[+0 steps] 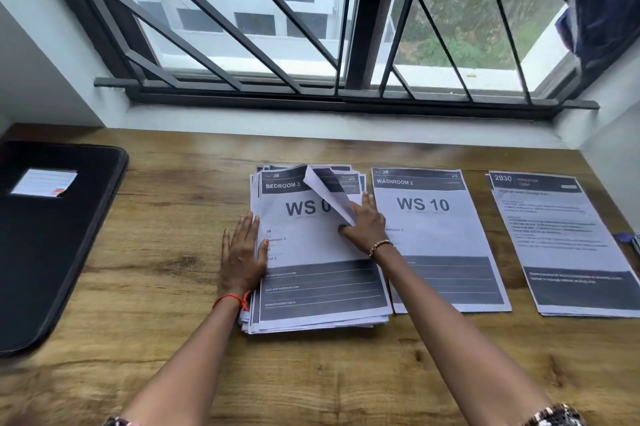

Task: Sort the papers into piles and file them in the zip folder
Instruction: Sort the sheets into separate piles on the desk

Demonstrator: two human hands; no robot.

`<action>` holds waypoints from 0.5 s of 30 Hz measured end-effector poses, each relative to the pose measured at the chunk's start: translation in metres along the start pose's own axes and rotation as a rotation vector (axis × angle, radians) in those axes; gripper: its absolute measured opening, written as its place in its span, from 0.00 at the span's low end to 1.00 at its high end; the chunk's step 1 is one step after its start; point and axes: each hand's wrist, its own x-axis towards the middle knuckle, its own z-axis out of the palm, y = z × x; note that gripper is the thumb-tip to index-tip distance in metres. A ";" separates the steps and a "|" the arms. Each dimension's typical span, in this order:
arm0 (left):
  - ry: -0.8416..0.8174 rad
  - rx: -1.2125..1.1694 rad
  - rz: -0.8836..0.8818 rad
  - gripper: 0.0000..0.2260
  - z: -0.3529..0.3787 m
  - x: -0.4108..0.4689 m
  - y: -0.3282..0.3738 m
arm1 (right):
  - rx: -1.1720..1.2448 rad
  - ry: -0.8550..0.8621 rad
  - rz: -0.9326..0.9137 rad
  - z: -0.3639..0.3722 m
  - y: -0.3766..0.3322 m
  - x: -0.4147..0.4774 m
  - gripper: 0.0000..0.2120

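Where the main stack of printed papers lies mid-table, the right hand pinches the top sheet (headed "BEDROOM 3") by its curled-over far right corner. The left hand presses flat, fingers straight, on the stack's left edge. Just right lies the "WASHROOM 2" pile, further right the "2930" pile. The black zip folder lies flat at the left of the wooden table.
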 end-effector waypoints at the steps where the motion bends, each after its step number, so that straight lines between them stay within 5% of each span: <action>1: 0.000 0.001 0.001 0.28 0.000 0.000 0.000 | 0.010 -0.003 0.008 0.000 -0.001 0.001 0.29; 6: 0.000 0.006 0.003 0.28 0.000 0.000 0.000 | 0.028 0.056 0.017 0.002 -0.004 0.001 0.25; 11: 0.014 0.008 0.015 0.28 0.000 0.000 -0.001 | 0.238 0.444 -0.191 0.009 -0.005 -0.007 0.17; 15: 0.017 0.010 0.016 0.27 -0.001 -0.001 0.000 | 0.439 0.434 -0.297 0.009 -0.014 -0.015 0.23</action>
